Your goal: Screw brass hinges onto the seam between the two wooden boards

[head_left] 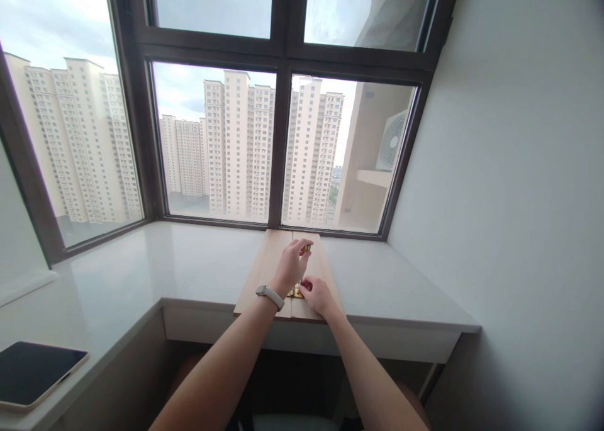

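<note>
My left hand, with a watch on its wrist, is closed on a small yellow-and-black piece that looks like the handle of a screwdriver. It is held above the wooden boards, and its lower end is mostly hidden by my fingers. Just below and to the right, my right hand rests on the boards, thumb and fingers pinched together. What they pinch is too small to make out. Beside those fingertips lies a brass-coloured hinge, partly covered, over the seam between the left wooden board and the right wooden board.
The boards lie on a white windowsill counter, their near ends at its front edge. A dark-screened tablet lies on the counter at the lower left. Brown-framed windows stand behind; a white wall bounds the right.
</note>
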Available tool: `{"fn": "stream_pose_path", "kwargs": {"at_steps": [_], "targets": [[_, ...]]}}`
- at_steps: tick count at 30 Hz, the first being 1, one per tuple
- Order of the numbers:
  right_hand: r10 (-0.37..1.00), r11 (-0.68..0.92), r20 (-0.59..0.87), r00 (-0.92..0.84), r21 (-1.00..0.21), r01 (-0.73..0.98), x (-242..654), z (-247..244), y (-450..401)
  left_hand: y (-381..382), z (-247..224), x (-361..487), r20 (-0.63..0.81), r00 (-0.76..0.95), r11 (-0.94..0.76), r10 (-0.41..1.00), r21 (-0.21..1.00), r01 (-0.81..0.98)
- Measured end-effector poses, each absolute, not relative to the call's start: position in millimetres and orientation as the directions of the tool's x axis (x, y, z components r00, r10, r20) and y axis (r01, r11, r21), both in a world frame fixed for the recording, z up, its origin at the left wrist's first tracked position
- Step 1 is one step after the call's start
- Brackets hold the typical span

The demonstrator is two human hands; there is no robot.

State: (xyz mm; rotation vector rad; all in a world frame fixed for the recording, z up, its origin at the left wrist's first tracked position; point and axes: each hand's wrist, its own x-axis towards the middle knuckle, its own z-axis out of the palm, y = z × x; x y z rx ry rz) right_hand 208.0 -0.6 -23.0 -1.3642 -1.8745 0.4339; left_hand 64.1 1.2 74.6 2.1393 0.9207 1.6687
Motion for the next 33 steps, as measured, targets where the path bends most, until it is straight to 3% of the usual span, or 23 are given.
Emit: {"fn": "stream_pose_path", "kwargs": {"at_steps": [33], "targets": [[0.914, 0.376, 0.38, -0.141, -0.667, 0.644, 208.1, -24.2, 0.2, -0.3, 74.6, 62.7, 0.793, 0.105, -0.783, 0.601, 0.557, 0.277]]}}
